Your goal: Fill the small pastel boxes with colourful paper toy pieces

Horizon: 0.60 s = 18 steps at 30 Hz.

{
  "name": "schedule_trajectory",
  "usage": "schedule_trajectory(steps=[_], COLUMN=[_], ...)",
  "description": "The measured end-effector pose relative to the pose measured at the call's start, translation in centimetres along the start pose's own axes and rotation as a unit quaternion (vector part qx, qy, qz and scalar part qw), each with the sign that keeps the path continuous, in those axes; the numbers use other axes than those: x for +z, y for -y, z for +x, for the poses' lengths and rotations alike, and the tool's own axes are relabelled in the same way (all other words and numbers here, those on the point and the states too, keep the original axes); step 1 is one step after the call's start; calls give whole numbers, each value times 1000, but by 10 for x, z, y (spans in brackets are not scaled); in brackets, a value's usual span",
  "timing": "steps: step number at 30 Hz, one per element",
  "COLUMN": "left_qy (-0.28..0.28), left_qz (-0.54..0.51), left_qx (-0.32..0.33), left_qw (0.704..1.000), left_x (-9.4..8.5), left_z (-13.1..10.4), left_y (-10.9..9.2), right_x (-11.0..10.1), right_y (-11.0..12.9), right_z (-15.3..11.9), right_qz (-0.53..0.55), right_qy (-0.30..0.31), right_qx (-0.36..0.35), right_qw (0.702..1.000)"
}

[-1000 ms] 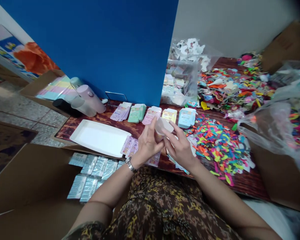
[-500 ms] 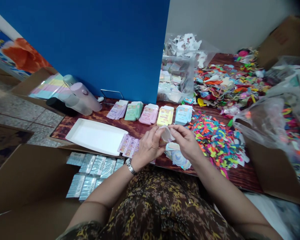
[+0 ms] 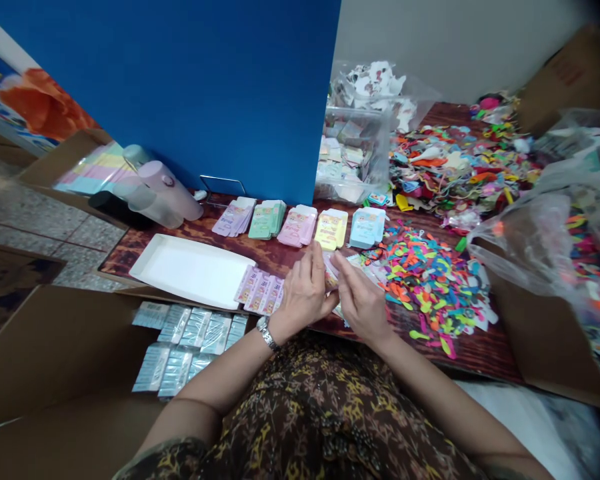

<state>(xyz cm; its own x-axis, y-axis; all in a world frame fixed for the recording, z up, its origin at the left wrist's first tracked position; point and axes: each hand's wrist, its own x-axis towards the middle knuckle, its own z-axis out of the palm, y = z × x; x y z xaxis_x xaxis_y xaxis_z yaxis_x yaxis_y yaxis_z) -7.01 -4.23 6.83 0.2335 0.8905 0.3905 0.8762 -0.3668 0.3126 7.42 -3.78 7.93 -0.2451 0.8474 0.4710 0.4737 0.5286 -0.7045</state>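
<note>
Close together over the front of the table, my two hands hold a small pale paper box (image 3: 331, 272), largely covered by the fingers. My left hand (image 3: 304, 290) is closed around its left side. My right hand (image 3: 363, 300) closes on the right side, thumb and fingers pressed together. Directly left of my left hand lies a row of small purple boxes (image 3: 260, 291), partly on the end of a white tray (image 3: 193, 270). Beyond the hands stand stacks of flat cartons: purple (image 3: 235, 217), green (image 3: 267, 220), pink (image 3: 297, 225), yellow (image 3: 331, 230) and blue (image 3: 367, 228).
A heap of small colourful plastic pieces (image 3: 435, 287) spreads to the right. Behind it are a clear bin (image 3: 353, 153) and another mixed pile (image 3: 455, 160). Bottles (image 3: 170, 190) stand at left. Wrapped blue packs (image 3: 180, 343) sit in a cardboard box (image 3: 55, 353) below.
My right hand has turned and moved slightly left and down, its fingers now flatter against the box. The pale flap that stood up between the hands is now mostly covered.
</note>
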Motion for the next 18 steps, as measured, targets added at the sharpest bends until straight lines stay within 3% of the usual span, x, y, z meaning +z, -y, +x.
schedule_trajectory(steps=[6,8,10,12,14,16,18], left_qy=[38,43,9,-45,-77,-80,-82], left_qz=[34,33,18,-45,-161,-283,-362], left_qx=[-6,12,45,83,95,73,29], left_qw=[999,998,999,995,979,953,928], left_x=[1,-1,-3,-3,0,3,3], left_z=[-2,0,5,10,13,14,13], left_y=[-2,3,10,16,18,17,16], right_x=[12,10,6,3,2,3,1], right_y=[-9,-20,-31,-39,-40,-39,-45], right_z=[-11,-7,1,8,11,10,6], right_qz=[26,62,135,245,355,411,386], right_qy=[33,36,-17,-94,-116,-59,16], right_qx=[0,51,142,234,290,320,323], right_qw=[999,996,981,936,881,852,864])
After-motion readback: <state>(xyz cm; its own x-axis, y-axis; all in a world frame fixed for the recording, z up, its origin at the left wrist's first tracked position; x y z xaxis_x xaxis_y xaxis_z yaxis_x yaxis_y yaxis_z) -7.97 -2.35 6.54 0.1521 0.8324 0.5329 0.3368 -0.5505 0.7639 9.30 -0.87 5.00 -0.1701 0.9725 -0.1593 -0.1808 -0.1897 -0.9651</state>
